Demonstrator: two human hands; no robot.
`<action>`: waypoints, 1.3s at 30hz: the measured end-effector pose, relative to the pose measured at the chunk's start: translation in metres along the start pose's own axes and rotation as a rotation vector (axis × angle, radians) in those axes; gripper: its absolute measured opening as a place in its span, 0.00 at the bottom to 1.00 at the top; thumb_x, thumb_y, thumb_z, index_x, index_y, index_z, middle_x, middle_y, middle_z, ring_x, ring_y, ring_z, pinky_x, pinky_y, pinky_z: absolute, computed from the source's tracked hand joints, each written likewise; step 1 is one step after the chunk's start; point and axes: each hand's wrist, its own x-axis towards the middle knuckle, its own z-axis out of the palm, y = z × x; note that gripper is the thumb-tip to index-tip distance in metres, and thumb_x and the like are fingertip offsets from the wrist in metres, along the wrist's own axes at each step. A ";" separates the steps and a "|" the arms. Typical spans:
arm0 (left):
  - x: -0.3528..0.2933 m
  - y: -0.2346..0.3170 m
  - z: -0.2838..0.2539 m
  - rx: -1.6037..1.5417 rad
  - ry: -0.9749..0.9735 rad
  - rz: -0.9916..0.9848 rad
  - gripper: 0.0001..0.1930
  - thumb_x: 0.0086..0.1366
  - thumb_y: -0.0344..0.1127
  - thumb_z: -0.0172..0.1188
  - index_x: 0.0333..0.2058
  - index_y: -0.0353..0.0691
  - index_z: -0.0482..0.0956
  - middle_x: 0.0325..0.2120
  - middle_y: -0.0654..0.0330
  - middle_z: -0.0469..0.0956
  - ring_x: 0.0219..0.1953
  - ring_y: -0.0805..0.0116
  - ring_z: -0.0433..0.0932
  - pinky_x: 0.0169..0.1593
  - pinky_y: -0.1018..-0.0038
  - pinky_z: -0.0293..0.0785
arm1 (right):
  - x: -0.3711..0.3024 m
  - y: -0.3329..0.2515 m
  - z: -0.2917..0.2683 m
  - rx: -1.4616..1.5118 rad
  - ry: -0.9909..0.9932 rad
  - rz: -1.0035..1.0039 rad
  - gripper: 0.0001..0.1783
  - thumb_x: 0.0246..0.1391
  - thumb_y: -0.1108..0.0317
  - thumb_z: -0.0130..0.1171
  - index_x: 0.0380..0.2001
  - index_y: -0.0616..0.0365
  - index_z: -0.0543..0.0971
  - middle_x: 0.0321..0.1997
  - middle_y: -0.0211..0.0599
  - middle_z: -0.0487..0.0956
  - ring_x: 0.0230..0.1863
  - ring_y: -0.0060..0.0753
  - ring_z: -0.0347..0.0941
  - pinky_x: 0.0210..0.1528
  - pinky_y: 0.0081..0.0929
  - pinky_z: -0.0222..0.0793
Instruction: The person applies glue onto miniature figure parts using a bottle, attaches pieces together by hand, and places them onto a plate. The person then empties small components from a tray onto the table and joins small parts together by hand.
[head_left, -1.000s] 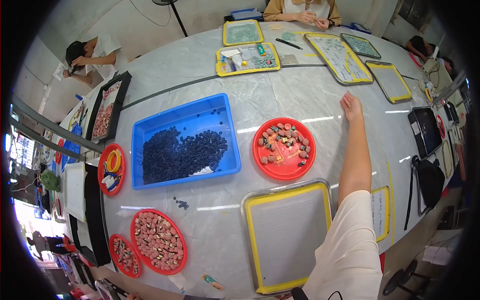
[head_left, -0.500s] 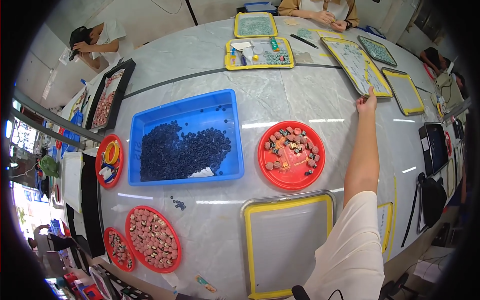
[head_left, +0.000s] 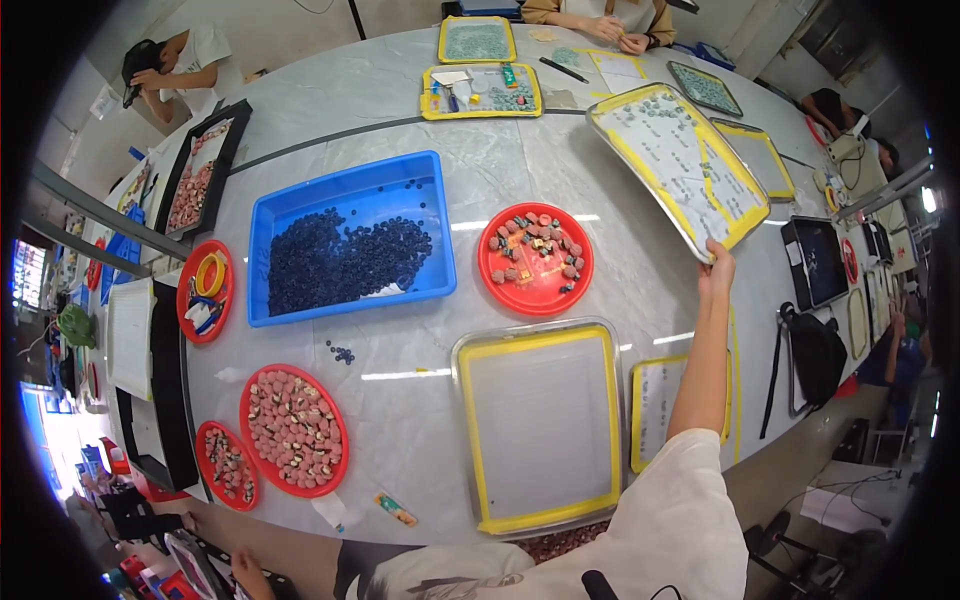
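My right hand (head_left: 716,268) reaches far out and is closed on the near corner of a shallow tray (head_left: 757,214) edged with yellow tape. The tray is tilted, its near end seemingly raised off the table. On its white sheet lie small grey-green pieces, grouped mostly at the far end. Under my right forearm is a smaller yellow-edged tray (head_left: 652,400). Left of it, close to my body, a larger yellow-edged tray (head_left: 545,420) lies flat with a bare pale surface. A bare hand (head_left: 250,572) shows at the lower left edge; whether it is my left hand is unclear.
A red plate (head_left: 536,290) holds pink berry-like pieces. Left of it stands a blue bin (head_left: 440,235) of dark blue rings. More red plates (head_left: 335,465) sit at the near left. Yellow-edged trays (head_left: 433,112) line the far side, near another person's hands (head_left: 618,35). A black bag (head_left: 812,360) lies right.
My right hand has drawn the tray toward me and lifted its near end. The view has shifted, bringing the near edge of the table and a bare hand at the lower left into sight.
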 end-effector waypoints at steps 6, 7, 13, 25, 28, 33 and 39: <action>-0.103 0.254 -0.024 -0.731 0.229 0.687 0.11 0.62 0.34 0.45 0.36 0.32 0.70 0.32 0.59 0.73 0.36 0.73 0.71 0.40 0.79 0.67 | -0.113 -0.068 -0.032 -0.034 -0.158 0.002 0.17 0.39 0.76 0.54 0.37 0.66 0.69 0.35 0.39 0.74 0.32 0.32 0.73 0.31 0.24 0.69; -0.120 0.292 -0.011 -0.735 0.068 0.765 0.10 0.62 0.33 0.45 0.36 0.32 0.71 0.31 0.59 0.73 0.35 0.73 0.72 0.39 0.79 0.68 | -0.130 -0.082 -0.045 -0.059 -0.175 -0.001 0.18 0.39 0.76 0.54 0.38 0.69 0.68 0.36 0.41 0.73 0.34 0.33 0.73 0.34 0.26 0.71; -0.197 0.452 0.144 -1.060 -1.177 0.650 0.22 0.63 0.42 0.42 0.49 0.31 0.60 0.48 0.51 0.64 0.51 0.61 0.64 0.53 0.67 0.62 | -0.215 -0.113 -0.074 -0.107 -0.166 0.017 0.21 0.39 0.78 0.51 0.41 0.72 0.66 0.39 0.46 0.73 0.36 0.37 0.73 0.40 0.26 0.70; -0.242 0.532 0.289 -1.096 -1.481 0.009 0.32 0.57 0.62 0.36 0.48 0.40 0.65 0.46 0.56 0.68 0.46 0.64 0.67 0.49 0.64 0.64 | -0.305 -0.154 -0.087 -0.469 -0.128 -0.187 0.14 0.39 0.78 0.54 0.34 0.71 0.72 0.33 0.39 0.75 0.32 0.26 0.72 0.38 0.19 0.65; -0.245 0.532 0.311 -1.115 -1.456 -0.018 0.28 0.58 0.58 0.38 0.46 0.41 0.68 0.43 0.57 0.70 0.44 0.66 0.68 0.48 0.67 0.63 | -0.306 -0.148 -0.087 -0.495 -0.108 -0.200 0.12 0.40 0.78 0.54 0.32 0.71 0.73 0.32 0.38 0.75 0.31 0.23 0.71 0.37 0.18 0.64; -0.248 0.529 0.341 -1.169 -1.489 -0.027 0.26 0.58 0.55 0.40 0.46 0.41 0.69 0.40 0.59 0.71 0.40 0.68 0.70 0.47 0.71 0.64 | -0.318 -0.142 -0.085 -0.571 -0.077 -0.260 0.11 0.42 0.77 0.53 0.32 0.70 0.73 0.31 0.36 0.75 0.31 0.22 0.70 0.36 0.18 0.63; -0.245 0.529 0.362 -1.278 -1.428 -0.112 0.16 0.58 0.43 0.47 0.40 0.40 0.70 0.34 0.62 0.72 0.35 0.68 0.71 0.41 0.72 0.68 | -0.334 -0.149 -0.080 -0.817 -0.108 -0.334 0.09 0.44 0.78 0.52 0.32 0.71 0.73 0.31 0.36 0.75 0.30 0.20 0.69 0.35 0.16 0.62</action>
